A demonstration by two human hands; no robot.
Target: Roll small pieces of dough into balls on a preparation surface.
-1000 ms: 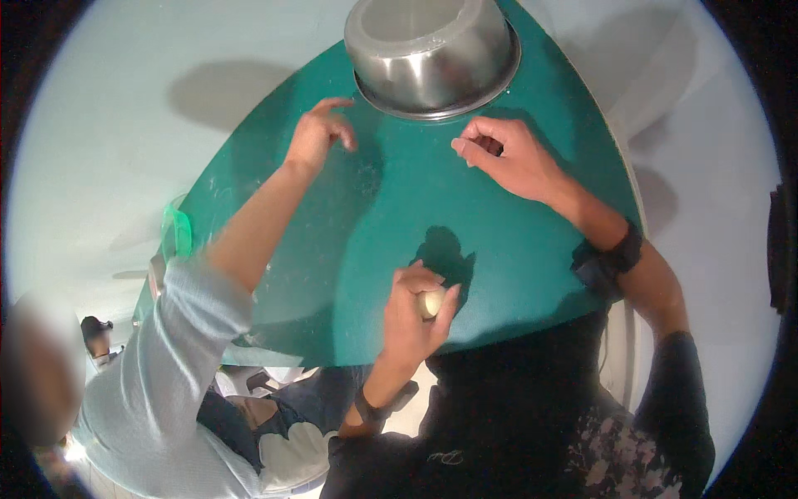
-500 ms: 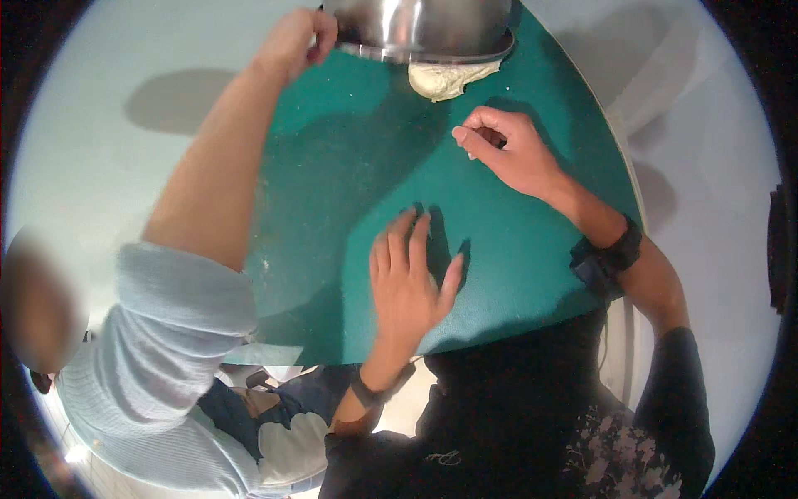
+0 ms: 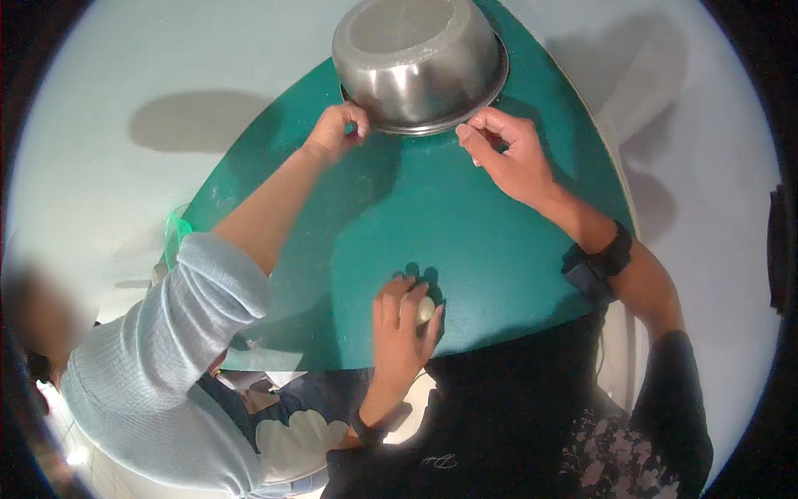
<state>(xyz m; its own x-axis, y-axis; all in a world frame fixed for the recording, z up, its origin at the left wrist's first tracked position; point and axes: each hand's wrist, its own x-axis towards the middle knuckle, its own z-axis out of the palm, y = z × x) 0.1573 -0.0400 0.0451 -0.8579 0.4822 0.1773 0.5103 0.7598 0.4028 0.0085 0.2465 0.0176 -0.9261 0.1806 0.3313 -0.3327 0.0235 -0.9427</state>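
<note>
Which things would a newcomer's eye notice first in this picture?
Probably the big metal bowl, upside down at the far end of the green table. Next, the small pale ball by the thumb of the left hand, near the close edge. The right hand is near the bowl's rim, a co-worker's hand at its left.

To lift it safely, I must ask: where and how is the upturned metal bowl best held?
Likely by the projecting rim, from the near side: the metal bowl is upside down, and this edge juts out below its smooth, rounded body.
</note>
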